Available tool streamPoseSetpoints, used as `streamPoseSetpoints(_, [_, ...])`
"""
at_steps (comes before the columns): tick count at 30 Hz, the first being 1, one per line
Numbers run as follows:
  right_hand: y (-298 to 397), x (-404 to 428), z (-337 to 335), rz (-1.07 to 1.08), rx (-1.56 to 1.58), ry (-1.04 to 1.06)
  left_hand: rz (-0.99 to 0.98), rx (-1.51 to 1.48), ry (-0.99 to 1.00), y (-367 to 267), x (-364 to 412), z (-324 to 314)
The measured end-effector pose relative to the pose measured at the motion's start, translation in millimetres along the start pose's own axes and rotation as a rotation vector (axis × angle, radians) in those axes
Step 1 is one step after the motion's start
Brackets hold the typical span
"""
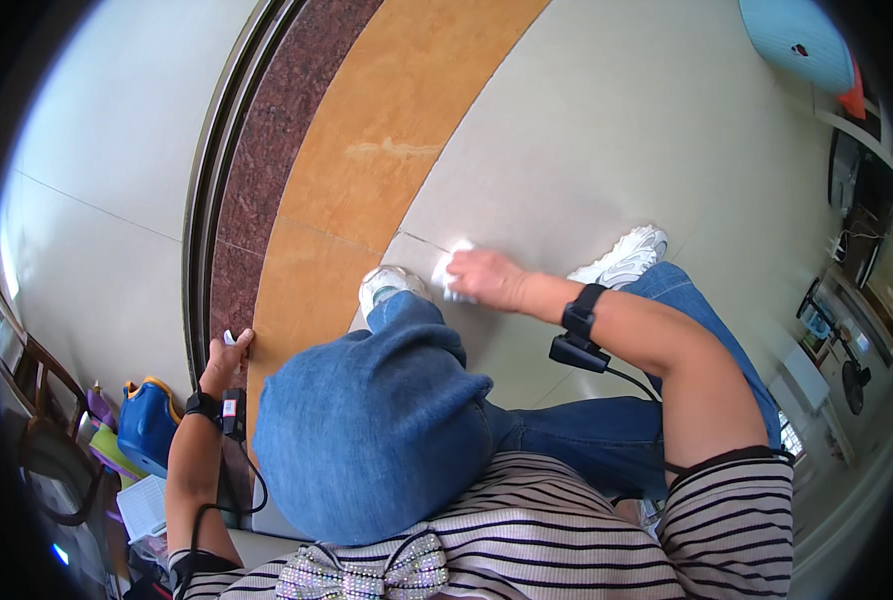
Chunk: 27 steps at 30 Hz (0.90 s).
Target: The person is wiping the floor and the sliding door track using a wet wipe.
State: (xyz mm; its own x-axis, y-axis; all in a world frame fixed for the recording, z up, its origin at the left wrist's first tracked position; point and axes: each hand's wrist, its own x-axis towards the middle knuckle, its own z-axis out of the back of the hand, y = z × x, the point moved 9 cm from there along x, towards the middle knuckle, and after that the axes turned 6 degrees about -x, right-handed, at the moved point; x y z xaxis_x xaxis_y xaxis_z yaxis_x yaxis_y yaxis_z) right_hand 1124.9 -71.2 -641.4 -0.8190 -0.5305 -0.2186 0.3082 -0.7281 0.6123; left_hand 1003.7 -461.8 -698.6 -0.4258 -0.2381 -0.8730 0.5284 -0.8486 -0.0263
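My right hand point(487, 279) grips a crumpled white cloth or tissue point(454, 271). It is slightly blurred and low over the pale floor tiles, between my two white sneakers; whether the cloth touches the tile I cannot tell. Just to its left is one sneaker point(390, 283), and the other sneaker point(626, 255) lies further right. Beside my bent knee, my left hand point(227, 356) is low over the dark red stone strip point(266, 172) near the door track. A small white object point(229, 337) shows between its thumb and fingers; its kind is unclear.
A metal sliding-door track point(198, 202) curves along the left, beside an orange-brown tile band point(341, 172). At lower left stand a blue plastic container point(146, 427) and a white basket point(144, 506). A pale blue rounded object point(799, 45) is at upper right. Cables hang from both wrist devices.
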Motion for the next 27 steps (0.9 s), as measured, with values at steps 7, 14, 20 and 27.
streamPoseSetpoints(7, [6.2, -12.6, -33.0, 0.285, -0.234, 0.204, -0.008, -0.095, 0.054, -9.8, -4.3, -11.0])
streamPoseSetpoints(14, [-100.1, -44.3, 55.8, -0.136, -0.122, -0.056, 0.081, -0.17, 0.062, -2.6, -9.7, -9.6])
streamPoseSetpoints(20, [-196.7, -176.8, 106.6, -1.184, -0.027, -0.606, -0.011, -0.166, 0.091, -2.8, -5.1, -12.5])
streamPoseSetpoints(27, [-184.8, -190.8, 19.0, -1.667, 0.49, -0.978, 0.058, -0.174, -0.002, 30.1, 7.4, -0.5])
